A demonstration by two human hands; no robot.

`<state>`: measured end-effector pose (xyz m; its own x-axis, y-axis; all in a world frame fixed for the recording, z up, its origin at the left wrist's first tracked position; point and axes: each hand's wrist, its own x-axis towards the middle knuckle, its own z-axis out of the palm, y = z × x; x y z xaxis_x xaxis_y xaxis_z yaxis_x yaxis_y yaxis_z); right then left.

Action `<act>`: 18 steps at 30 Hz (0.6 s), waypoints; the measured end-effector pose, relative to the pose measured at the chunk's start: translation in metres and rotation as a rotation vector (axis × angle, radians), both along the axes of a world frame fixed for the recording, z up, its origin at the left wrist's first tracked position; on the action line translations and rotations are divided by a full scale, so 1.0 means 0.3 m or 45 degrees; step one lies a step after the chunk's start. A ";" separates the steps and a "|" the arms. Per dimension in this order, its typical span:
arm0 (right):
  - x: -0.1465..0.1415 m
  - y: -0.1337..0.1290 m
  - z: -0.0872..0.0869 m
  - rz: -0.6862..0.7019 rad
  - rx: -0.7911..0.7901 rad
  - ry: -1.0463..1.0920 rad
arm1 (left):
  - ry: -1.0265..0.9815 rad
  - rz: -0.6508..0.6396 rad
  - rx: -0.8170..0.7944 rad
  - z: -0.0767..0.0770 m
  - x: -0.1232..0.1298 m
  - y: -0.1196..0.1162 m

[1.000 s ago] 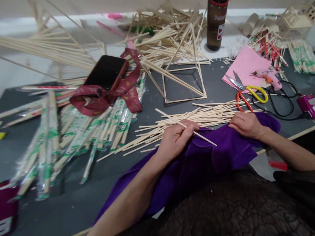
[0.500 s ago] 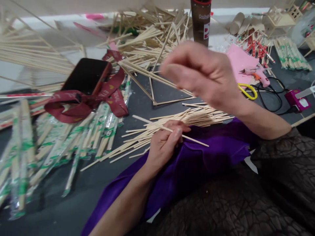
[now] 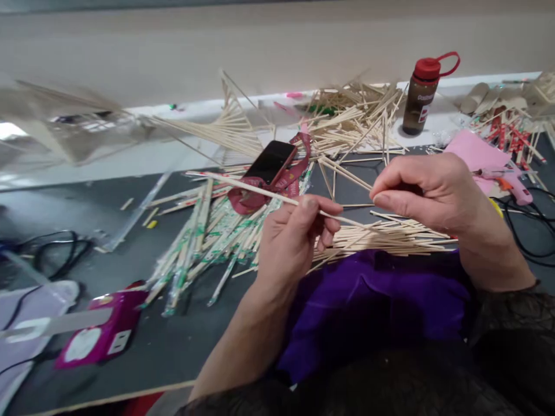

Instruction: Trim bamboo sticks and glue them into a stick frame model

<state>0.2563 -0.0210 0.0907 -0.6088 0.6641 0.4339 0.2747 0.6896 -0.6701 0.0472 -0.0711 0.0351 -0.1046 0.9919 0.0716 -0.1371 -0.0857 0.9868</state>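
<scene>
A purple cloth [image 3: 368, 306] is lying across the person's lap, bunching up against the edge of the dark table [image 3: 173, 358]. Over on the person's left, a magenta box [image 3: 108, 323] is resting on the tabletop. Above the cloth, the left hand [image 3: 299, 231] is grasping a thin wooden stick [image 3: 277, 196], the thumb pressing it against the curled fingers, and the stick is slanting from upper left down to the right, both ends poking out. The right hand [image 3: 433, 193] is hovering apart from it, thumb and forefinger coming together at their tips; from here I'm not able to tell whether they are pinching anything. Just past the cloth, a heap of loose sticks [image 3: 390, 240] is lying beneath and between the two hands. Further left, plastic-wrapped chopsticks [image 3: 208, 242] are spreading in a jumble, and a phone [image 3: 273, 162] is lying at their far side, a dark red lanyard [image 3: 247, 199] trailing around it. Beyond the right hand, a pink glue gun [image 3: 518, 188] is lying by a pink sheet [image 3: 472, 153]. At the back, a bigger tangle of sticks [image 3: 355, 121] is piling up beside a red-capped bottle [image 3: 420, 104], which is standing upright near the pale wall [image 3: 277, 46]
</scene>
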 end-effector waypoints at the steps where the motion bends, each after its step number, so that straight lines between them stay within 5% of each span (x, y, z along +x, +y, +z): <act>1: 0.002 0.000 0.006 0.021 0.019 -0.029 | 0.005 -0.008 0.060 0.013 0.008 0.006; 7: 0.008 -0.050 0.049 0.002 0.064 -0.249 | 0.026 -0.011 0.268 -0.013 0.071 -0.016; 10: 0.055 -0.076 0.043 0.237 -0.090 -0.528 | 0.032 0.078 0.246 -0.047 0.083 -0.039; 14: 0.164 -0.164 -0.036 0.686 -0.227 -0.882 | 0.073 0.023 0.236 -0.083 0.066 -0.068; 18: 0.257 -0.287 -0.152 0.633 -0.117 -1.228 | 0.151 -0.064 0.149 -0.121 0.043 -0.100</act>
